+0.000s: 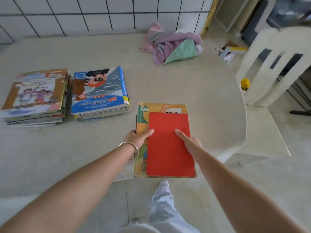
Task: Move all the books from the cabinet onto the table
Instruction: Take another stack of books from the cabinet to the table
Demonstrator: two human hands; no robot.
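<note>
A plain red book lies on top of a larger yellow-orange picture book. Both hands hold this pair over the near edge of the pale table. My left hand, with a silver bangle on its wrist, grips the left side, thumb on the red cover. My right hand grips the right side, thumb on top. On the table's left stand two stacks of books: one topped by a brown cartoon cover, the other by a blue cartoon cover. The cabinet is out of view.
A heap of pink, purple and green cloths lies at the table's far side near the tiled wall. A white plastic chair stands to the right, with a small yellow object by it. My legs and the tiled floor show below.
</note>
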